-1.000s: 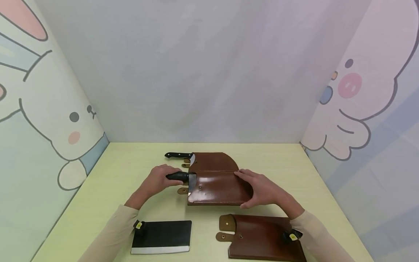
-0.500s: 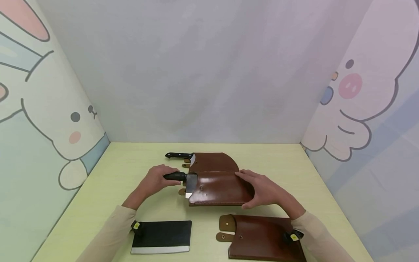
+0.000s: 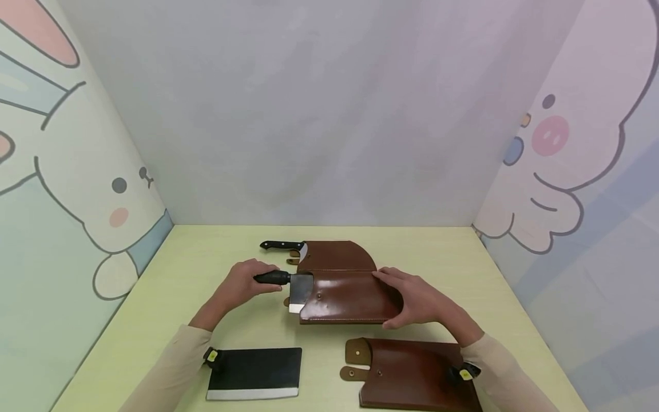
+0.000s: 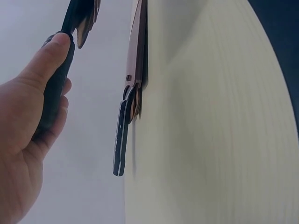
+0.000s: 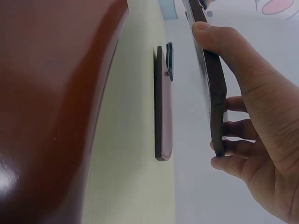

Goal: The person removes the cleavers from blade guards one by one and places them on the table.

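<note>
My left hand [image 3: 247,284] grips the black handle of a cleaver [image 3: 301,290]. The cleaver's blade lies partly inside a glossy brown leather sheath [image 3: 350,297], with a strip of steel showing at the sheath's left opening. In the left wrist view the thumb and fingers wrap round the cleaver's handle [image 4: 57,84]. My right hand [image 3: 419,298] holds the sheath's right end between thumb and fingers. The right wrist view shows the sheath's dark edge [image 5: 216,88] between the thumb above and the fingers below, raised off the table.
Behind lies another brown sheath [image 3: 334,254] with a black-handled knife [image 3: 282,245] in it. Near the front left lies a black cleaver [image 3: 254,372] with a pale edge. A third brown sheath [image 3: 412,372] with strap tabs lies front right, under my right forearm.
My left hand has moved slightly left, drawing the cleaver so that more of its blade shows outside the sheath. The right hand and sheath have shifted a little right.
</note>
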Action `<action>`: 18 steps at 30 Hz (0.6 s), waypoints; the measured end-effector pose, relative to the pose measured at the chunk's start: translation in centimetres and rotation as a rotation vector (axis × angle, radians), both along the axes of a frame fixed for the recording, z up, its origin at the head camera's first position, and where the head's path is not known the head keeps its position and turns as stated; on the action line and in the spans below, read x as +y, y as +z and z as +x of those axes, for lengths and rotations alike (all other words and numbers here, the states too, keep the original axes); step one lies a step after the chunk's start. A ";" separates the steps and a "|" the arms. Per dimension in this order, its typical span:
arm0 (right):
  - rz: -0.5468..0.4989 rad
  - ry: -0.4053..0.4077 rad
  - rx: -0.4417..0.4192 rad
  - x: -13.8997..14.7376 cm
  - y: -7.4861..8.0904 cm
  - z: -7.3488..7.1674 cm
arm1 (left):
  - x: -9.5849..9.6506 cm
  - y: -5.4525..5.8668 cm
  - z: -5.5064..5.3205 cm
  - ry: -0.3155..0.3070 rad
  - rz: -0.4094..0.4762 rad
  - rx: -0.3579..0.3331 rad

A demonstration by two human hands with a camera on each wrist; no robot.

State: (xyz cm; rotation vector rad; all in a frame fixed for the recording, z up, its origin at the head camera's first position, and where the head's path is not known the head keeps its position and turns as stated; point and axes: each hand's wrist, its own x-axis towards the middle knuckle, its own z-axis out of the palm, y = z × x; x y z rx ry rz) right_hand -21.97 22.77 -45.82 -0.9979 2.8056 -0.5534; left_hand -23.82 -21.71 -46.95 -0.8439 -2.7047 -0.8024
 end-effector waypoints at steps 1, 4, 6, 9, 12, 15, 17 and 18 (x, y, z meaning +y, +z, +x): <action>0.000 0.000 0.001 0.1 0.0 0.0 | 0.0 0.0 0.0 0.002 0.001 -0.001; -0.004 -0.005 0.006 0.2 0.0 0.0 | -0.2 0.0 0.1 0.011 0.008 0.006; -0.001 -0.008 0.011 0.4 -0.1 0.0 | -0.3 0.0 0.1 0.010 0.015 0.023; -0.001 -0.014 0.012 0.6 -0.3 0.0 | -0.6 0.0 0.1 0.005 0.018 0.047; -0.008 -0.014 0.003 0.7 -0.3 0.0 | -0.8 0.0 0.1 0.007 0.015 0.044; -0.012 -0.015 0.000 0.7 -0.3 0.0 | -1.0 0.1 0.2 0.017 0.008 0.021; -0.012 -0.015 0.006 0.9 -0.4 -0.1 | -1.1 0.1 0.2 0.025 0.005 0.006; -0.011 -0.016 0.011 0.9 -0.4 -0.1 | -1.1 0.2 0.2 0.029 0.004 0.001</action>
